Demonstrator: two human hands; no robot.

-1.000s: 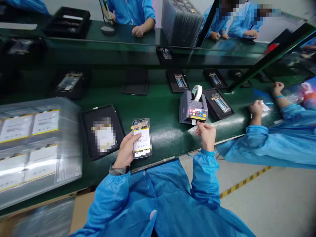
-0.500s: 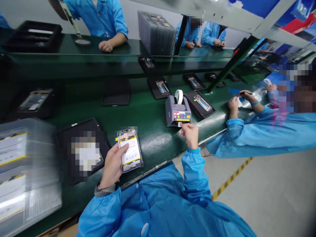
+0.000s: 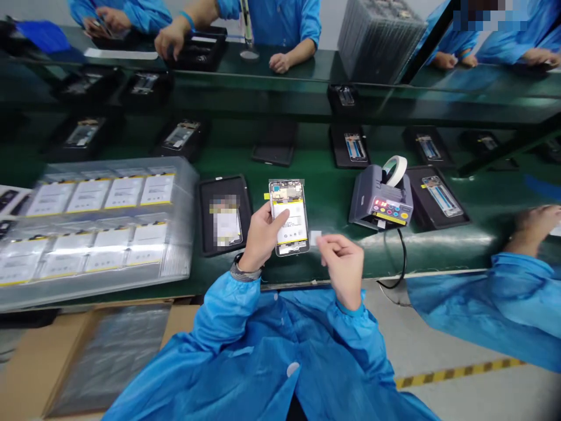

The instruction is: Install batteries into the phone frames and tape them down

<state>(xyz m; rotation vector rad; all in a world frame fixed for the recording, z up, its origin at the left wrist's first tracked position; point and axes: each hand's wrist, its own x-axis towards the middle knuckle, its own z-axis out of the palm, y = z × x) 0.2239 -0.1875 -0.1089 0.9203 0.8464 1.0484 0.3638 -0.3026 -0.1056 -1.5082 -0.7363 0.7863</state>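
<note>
An opened phone (image 3: 290, 225) with a white battery and bare circuit board is in my left hand (image 3: 263, 234), thumb across the battery. A yellow tab sticks out at the phone's upper left. Just right of the phone, my right hand (image 3: 342, 260) pinches a small piece of white tape (image 3: 314, 236) between thumb and fingertips. Farther right stands a grey tape dispenser (image 3: 362, 196) with a white roll (image 3: 394, 171) on top, lit buttons and a short tape end at its front slot.
Left of me lie clear trays of batteries (image 3: 177, 234) and a black tray (image 3: 205, 219) bearing another phone. Black trays with phone frames (image 3: 440, 196) line the green bench. Co-workers sit opposite, and a co-worker's hand (image 3: 532, 228) is at the right.
My right hand has moved left from the dispenser toward the phone, carrying a piece of tape pulled away from the slot. The view has turned left.
</note>
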